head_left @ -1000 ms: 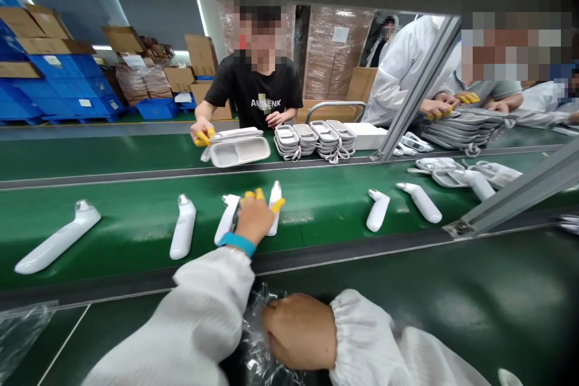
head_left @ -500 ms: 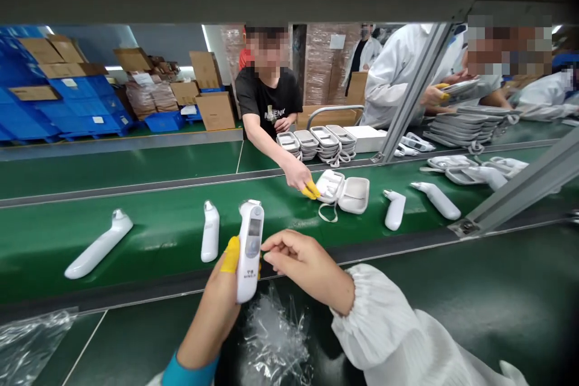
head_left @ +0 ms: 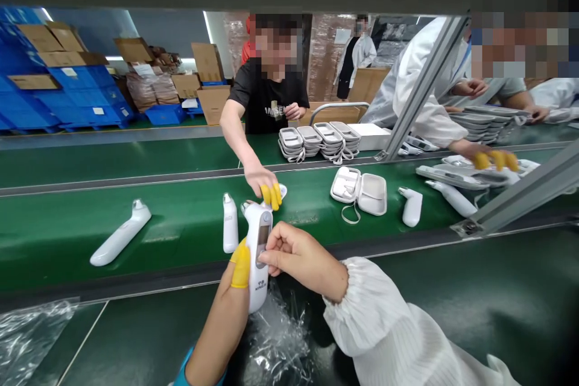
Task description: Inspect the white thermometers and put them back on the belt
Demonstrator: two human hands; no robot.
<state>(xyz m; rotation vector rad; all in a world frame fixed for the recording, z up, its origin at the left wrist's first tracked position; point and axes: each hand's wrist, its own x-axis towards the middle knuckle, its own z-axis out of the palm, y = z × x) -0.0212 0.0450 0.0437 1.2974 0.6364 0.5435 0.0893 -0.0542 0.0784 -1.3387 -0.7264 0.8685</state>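
Two hands meet at an angled white plastic device [head_left: 259, 283] with a grey screen: the left hand [head_left: 230, 289] has its fingers wrapped round the body, thumb sleeved in yellow; the right hand [head_left: 301, 256] bends its fingers close together at the front, pinching what, I can't tell. It's held above crumpled clear plastic [head_left: 283, 344] on the dark green bench [head_left: 154, 344]. Beyond, a co-worker's yellow-tipped hand [head_left: 266, 187] reaches over the green belt [head_left: 181, 235].

On the belt [head_left: 181, 241], open case [head_left: 373, 194] between thermometers [head_left: 411, 210]; 4 case stacks [head_left: 332, 146] behind
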